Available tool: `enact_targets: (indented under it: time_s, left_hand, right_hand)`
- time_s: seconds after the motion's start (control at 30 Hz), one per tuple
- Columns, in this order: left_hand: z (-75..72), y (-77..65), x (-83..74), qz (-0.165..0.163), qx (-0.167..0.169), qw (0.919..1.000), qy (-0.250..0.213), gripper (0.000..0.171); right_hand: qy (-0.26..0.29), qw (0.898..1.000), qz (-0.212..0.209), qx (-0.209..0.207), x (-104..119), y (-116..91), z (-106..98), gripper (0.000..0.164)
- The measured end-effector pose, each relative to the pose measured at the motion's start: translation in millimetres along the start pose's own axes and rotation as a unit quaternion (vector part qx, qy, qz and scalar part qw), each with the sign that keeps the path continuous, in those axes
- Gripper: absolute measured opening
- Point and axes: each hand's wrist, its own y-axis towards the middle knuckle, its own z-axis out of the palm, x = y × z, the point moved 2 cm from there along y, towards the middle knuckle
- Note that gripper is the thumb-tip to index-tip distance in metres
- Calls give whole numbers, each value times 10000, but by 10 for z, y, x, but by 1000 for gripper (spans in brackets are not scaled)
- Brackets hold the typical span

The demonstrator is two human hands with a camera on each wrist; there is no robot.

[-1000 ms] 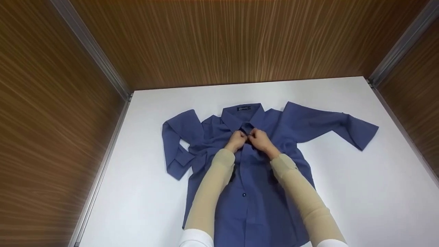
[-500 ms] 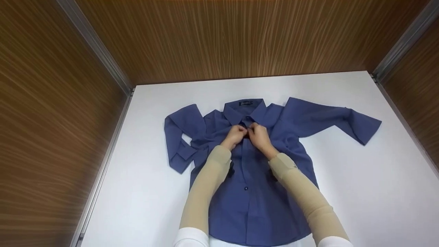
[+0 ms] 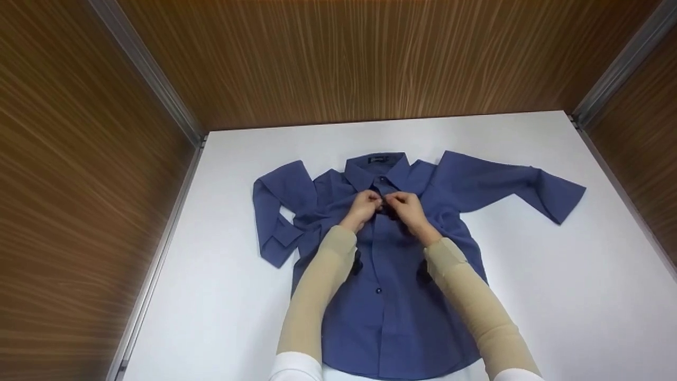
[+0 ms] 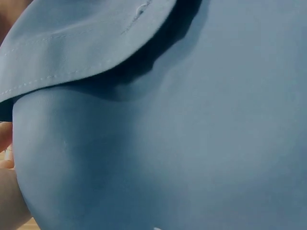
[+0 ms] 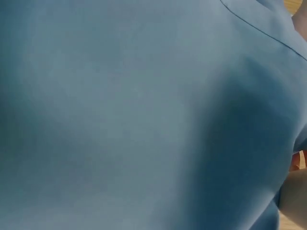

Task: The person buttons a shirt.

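A dark blue long-sleeved button-up shirt (image 3: 407, 323) lies front up on the white table. Just below its collar (image 3: 359, 175), my left hand (image 3: 364, 207) pinches one edge of the front opening. Close beside it, my right hand (image 3: 407, 210) pinches cloth at the opposite edge, fingertips nearly meeting the left ones. What lies between the fingertips is too small to make out. Lower down, a dark button (image 3: 378, 290) shows on the front. In the left wrist view, a stitched flap with a buttonhole (image 4: 140, 13) is lifted. Cloth (image 5: 120, 120) fills most of the right wrist view.
One sleeve (image 3: 267, 211) is folded back at the left, and the other sleeve (image 3: 492, 182) stretches to the right. White table surface (image 3: 571, 296) surrounds the shirt. Wood-grain panels (image 3: 338, 58) stand at the back and both sides.
My right hand has shifted slightly right, its fingers more stretched toward the opening. The left hand stays at the shirt's edge. The head view has tilted a little, showing the shirt's hem.
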Motion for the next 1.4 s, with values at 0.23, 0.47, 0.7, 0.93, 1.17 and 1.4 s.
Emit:
enact_targets:
  time_s: [0.23, 0.47, 0.7, 0.93, 1.17, 1.4]
  left_hand:
    - [28, 240, 321, 12, 44, 9998, -217, 7]
    - [-10, -343, -427, -329, 4, 9994, -86, 8]
    - [-75, -1065, -1324, -845, -267, 9960, -70, 15]
    - [-49, -939, -1217, -714, -279, 9971, -23, 13]
    - [71, 410, 514, -75, 98, 9999, -26, 17]
    - [21, -24, -5, 24, 34, 10000, 68, 8]
  right_hand:
    - [568, 9981, 195, 114, -70, -19, -22, 24]
    - [629, 9979, -69, 167, -80, -18, 3, 16]
    - [-988, 9907, -861, -360, -26, -32, 67, 8]
    - [-1181, 9857, -1077, -540, 33, -44, 95, 9]
    - [-1075, 9866, -1010, -697, -10, -19, 56, 8]
    - [-1218, 9848, -1140, -475, -24, 4, 37, 11]
